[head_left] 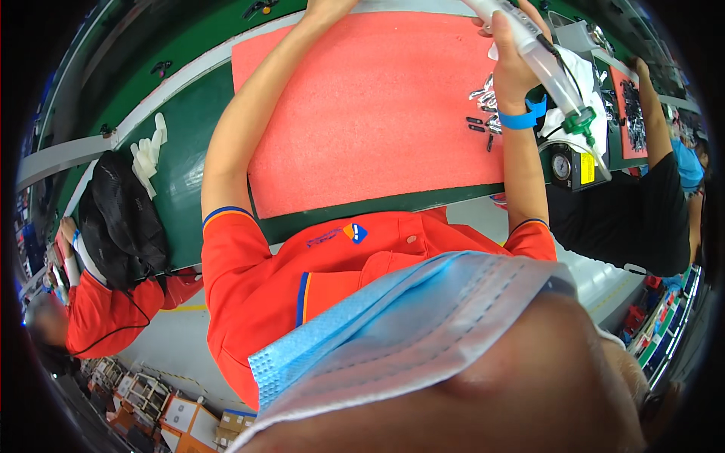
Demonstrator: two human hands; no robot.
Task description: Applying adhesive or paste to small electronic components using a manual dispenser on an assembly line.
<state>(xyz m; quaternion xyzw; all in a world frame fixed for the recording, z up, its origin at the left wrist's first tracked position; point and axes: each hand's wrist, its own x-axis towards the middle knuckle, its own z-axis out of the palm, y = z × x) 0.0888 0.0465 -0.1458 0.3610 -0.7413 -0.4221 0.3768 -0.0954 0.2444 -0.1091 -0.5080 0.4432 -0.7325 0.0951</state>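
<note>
So, the right hand (514,66) is closed around the clear syringe (550,73), over by the right edge of the red mat (362,113). The barrel's long axis slants, green cap (579,121) at lower right, back toward the wearer. Those little black parts (475,127) lie on the mat just left of the right wrist, so that arm's way nearer. Left hand (330,7) is cut off up top; can't tell if it's gripping anything.
</note>
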